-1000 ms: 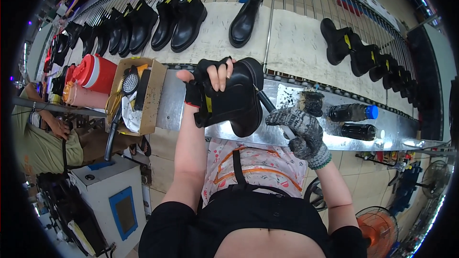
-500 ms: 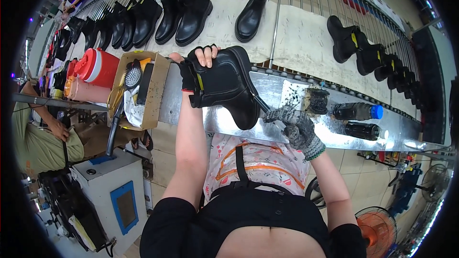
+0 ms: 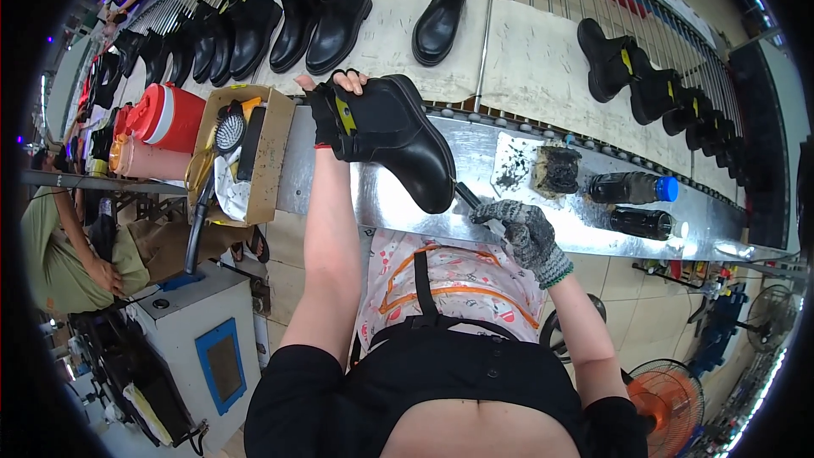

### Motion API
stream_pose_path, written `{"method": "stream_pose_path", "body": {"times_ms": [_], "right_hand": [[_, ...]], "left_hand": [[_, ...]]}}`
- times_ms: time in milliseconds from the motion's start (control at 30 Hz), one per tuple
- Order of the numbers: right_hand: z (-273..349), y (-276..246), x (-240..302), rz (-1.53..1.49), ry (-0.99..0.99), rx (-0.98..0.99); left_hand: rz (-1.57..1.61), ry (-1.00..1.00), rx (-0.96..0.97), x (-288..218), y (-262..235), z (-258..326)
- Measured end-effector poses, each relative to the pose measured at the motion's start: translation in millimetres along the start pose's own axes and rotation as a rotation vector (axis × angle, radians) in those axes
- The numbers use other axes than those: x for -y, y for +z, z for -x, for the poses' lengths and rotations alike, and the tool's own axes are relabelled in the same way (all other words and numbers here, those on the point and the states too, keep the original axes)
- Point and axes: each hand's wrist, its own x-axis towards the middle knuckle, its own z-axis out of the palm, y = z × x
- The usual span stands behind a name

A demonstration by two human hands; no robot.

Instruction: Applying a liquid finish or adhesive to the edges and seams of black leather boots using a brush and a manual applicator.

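My left hand (image 3: 348,81), in a dark fingerless glove, is closed on a black ankle boot (image 3: 398,137) with yellow-green lining. The boot hangs tilted over the metal bench edge, its toe pointing toward me and its sole edge facing right. A grey knitted glove covers my right hand (image 3: 527,236), which pinches a slim dark brush-like tool (image 3: 466,195). The tool's tip meets the sole edge near the toe; its exact shape is too small to make out. Most of my left palm is hidden behind the boot.
Black boots (image 3: 339,21) line the cloth-covered rack beyond the bench. A cardboard box (image 3: 270,157) of tools and a red jug (image 3: 174,114) stand left. To the right are a blackened sponge block (image 3: 557,171) and dark bottles (image 3: 623,188). Someone sits at far left.
My left hand has turned the boot, so its toe points more toward me and more of the upper shows. My right hand's tool has stayed at the sole edge.
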Motion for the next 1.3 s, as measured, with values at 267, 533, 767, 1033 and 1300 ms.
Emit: {"method": "stream_pose_path", "body": {"times_ms": [267,533,767,1033,1300], "right_hand": [[10.6,9.3,-2.4,-0.057,0.171,-0.067],[18.6,19.9,-14.8,-0.209,0.268,-0.159],[21.4,27.3,-22.7,-0.789,0.447,-0.268],[25.5,27.5,-37.6,-1.031,0.428,-0.413],[12.8,9.5,-37.8,-0.82,0.538,-0.644]], "left_hand": [[-0.304,-0.011,-0.284,-3.0,-6.2,-8.9],[-0.397,-0.036,-0.527,0.5,-8.1,-20.0],[-0.668,0.151,-0.555,18.7,-26.6,-10.9],[-1.522,0.331,-0.379,7.1,-10.4,3.8],[-1.81,0.367,-0.332,7.8,46.8,49.3]]}}
